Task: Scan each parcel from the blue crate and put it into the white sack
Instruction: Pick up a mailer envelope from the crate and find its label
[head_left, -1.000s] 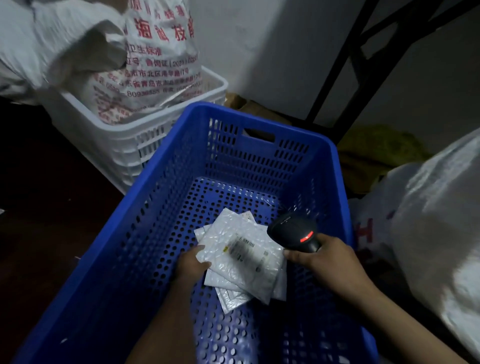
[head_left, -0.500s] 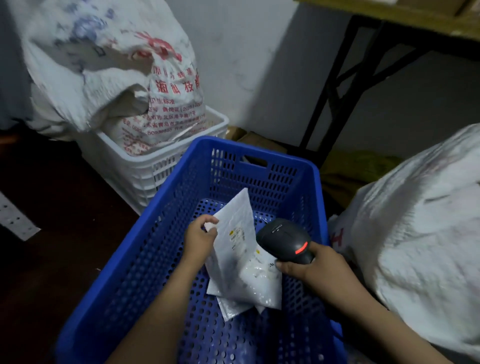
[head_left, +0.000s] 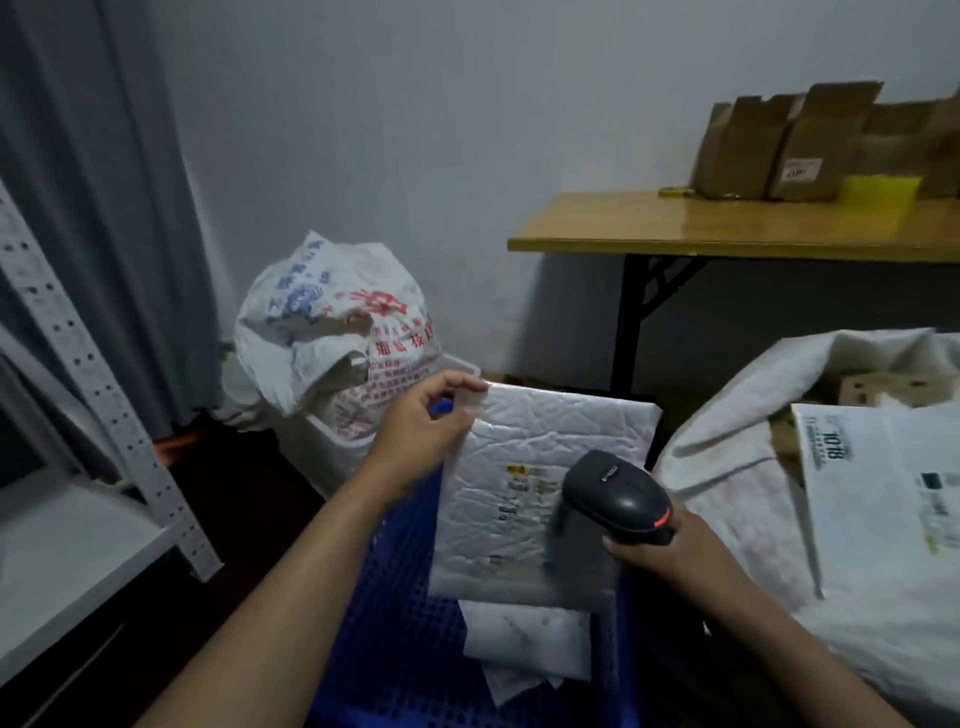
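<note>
My left hand pinches the upper left corner of a white bubble-mailer parcel and holds it upright above the blue crate. Its printed label faces me. My right hand grips a black barcode scanner with a red light, held just in front of the parcel's lower right. More white parcels lie on the crate floor. The open white sack stands to the right, with a large white parcel and a cardboard box inside.
A white crate holding a printed woven bag stands behind the blue crate. A wooden table with cardboard boxes is at the back right. A grey metal shelf and perforated upright are on the left.
My left hand has lifted one parcel off the pile in the crate and raised it upright. The scanner has come up with it. My view has tilted upward toward the table and sack.
</note>
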